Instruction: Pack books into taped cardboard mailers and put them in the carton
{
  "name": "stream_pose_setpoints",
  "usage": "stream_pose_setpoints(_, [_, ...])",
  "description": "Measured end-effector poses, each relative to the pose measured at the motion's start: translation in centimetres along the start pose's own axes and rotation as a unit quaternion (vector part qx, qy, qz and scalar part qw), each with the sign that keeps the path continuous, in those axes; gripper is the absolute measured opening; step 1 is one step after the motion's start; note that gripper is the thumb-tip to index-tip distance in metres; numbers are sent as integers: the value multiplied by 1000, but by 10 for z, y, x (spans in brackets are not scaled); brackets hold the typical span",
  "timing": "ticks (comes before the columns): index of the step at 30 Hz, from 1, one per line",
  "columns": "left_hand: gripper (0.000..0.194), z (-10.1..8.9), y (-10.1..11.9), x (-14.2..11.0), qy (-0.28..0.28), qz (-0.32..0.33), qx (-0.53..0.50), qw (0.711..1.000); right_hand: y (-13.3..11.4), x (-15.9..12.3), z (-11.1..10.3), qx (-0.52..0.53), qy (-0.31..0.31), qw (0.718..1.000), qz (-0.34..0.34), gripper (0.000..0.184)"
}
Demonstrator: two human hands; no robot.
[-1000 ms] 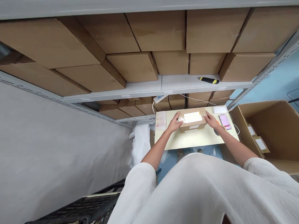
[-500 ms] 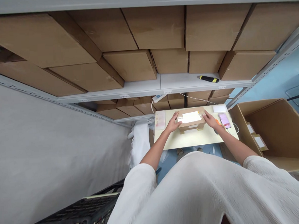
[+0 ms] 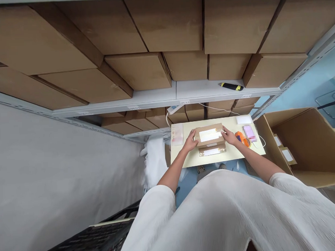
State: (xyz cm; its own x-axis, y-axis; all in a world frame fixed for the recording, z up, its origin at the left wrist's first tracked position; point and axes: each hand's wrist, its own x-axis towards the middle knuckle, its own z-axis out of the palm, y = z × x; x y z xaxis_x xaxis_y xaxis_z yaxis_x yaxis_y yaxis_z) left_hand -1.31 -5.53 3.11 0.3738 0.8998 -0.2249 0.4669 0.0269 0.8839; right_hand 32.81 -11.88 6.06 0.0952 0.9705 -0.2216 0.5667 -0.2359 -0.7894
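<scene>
My left hand [image 3: 190,141] grips the left end of a small cardboard box [image 3: 198,139] with a white label across its top. At the opposite end, my right hand [image 3: 228,135] has its fingers closed on the same box. A second cardboard box [image 3: 224,149], also bearing a white label and clear tape, shows just in front of it and partly below. Whether the two boxes touch is unclear. An orange tape dispenser [image 3: 242,138] lies to the right of my right hand, on the pale yellow table [image 3: 190,161].
Behind the table stands a grey metal shelf [image 3: 155,104] packed with cartons [image 3: 140,71]. A black and yellow utility knife [image 3: 231,86] rests on it. To the right is a large open carton [image 3: 302,142]. A black crate [image 3: 111,233] stands at lower left.
Both hands have moved the labelled box slightly left and its top has turned a little. More of the second box in front now shows. The tape dispenser is less covered by my right arm.
</scene>
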Motion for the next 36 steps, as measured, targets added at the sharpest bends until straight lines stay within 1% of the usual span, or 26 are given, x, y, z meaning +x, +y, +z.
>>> stream_pose_setpoints(2, [96,0,1,1,-10,-13,24,1000,10,-1,7,27,-3,1000,7,81])
stream_pose_setpoints(4, [94,1,2,1,-22,-22,43,999,18,-1,11,49,8,999,14,82])
stream_pose_setpoints(6, [90,4,4,-1,-25,-18,53,998,22,1,12,68,18,997,18,82])
stream_pose_setpoints(9, [81,12,11,-5,10,14,85,996,22,5,12,81,21,996,34,81])
stream_pose_setpoints(11, [71,21,20,-8,34,53,130,990,20,6,12,76,21,995,52,79])
stream_pose_setpoints(12, [66,27,26,-9,32,78,152,985,19,6,12,72,24,995,58,78])
stream_pose_setpoints(13, [64,34,31,-11,19,100,166,981,18,6,13,67,27,995,62,76])
stream_pose_setpoints(15, [67,50,42,-12,-23,132,184,974,16,6,13,58,33,996,66,72])
stream_pose_setpoints(17, [67,63,50,-13,-56,141,199,968,16,5,12,47,34,996,73,68])
stream_pose_setpoints(19, [63,70,54,-12,-65,138,209,966,20,2,7,38,35,995,80,64])
stream_pose_setpoints(21, [60,71,55,-11,-63,133,214,966,30,-5,-2,24,43,995,89,60])
stream_pose_setpoints(24, [58,66,53,-11,-67,131,218,965,54,-23,-19,-34,75,991,106,53])
stream_pose_setpoints(27, [58,60,51,-12,-72,131,228,962,85,-45,-35,-123,120,977,125,45])
stream_pose_setpoints(29, [60,59,52,-12,-74,127,237,960,103,-56,-41,-158,137,967,145,42])
stream_pose_setpoints(32, [61,60,54,-11,-73,116,244,960,122,-63,-44,-170,126,962,175,41])
stream_pose_setpoints(36, [59,60,56,-9,-67,103,245,962,135,-60,-37,-185,91,957,202,35])
